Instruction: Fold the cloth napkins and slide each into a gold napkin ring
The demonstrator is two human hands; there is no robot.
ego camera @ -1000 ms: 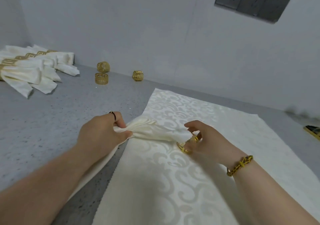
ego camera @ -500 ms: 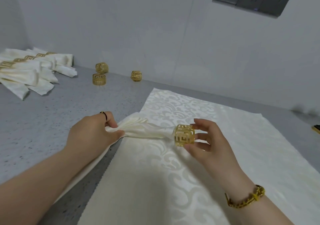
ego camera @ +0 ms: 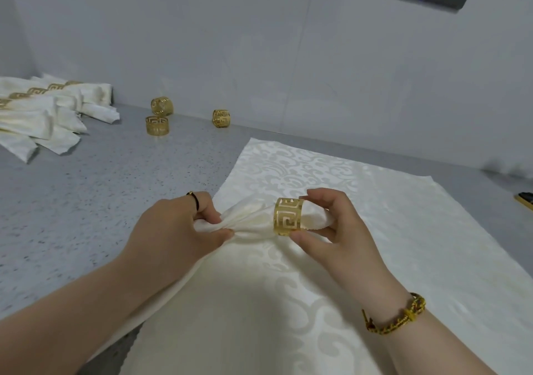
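The left hand (ego camera: pixel 178 230) pinched the gathered napkin (ego camera: pixel 251 218) between thumb and curled fingers, just left of the gold ring (ego camera: pixel 288 216). The right hand (ego camera: pixel 337 239) clamped the ring between the thumb below and fingertips above. The ring sat around the bunched cloth, lifted off the bench (ego camera: pixel 101 187) near its middle, above a spread cloth (ego camera: pixel 389 230) lying flat toward the right side. A short tip of napkin poked out of the ring's right mouth, and the long tail ran back under the left forearm toward the near edge. The threading looked begun but far from centred. The risk lay in that short tip: if the left pinch slackened, or the right hand drew the ring rightward, the tip could slip back out. Pushing the ring left over loose pleats could bunch them against its rim and spoil the fold. The dragging tail could also rumple the spread cloth. Three spare rings (ego camera: pixel 157 126) stood along the far edge, with finished napkins (ego camera: pixel 43 115) at the far left corner.
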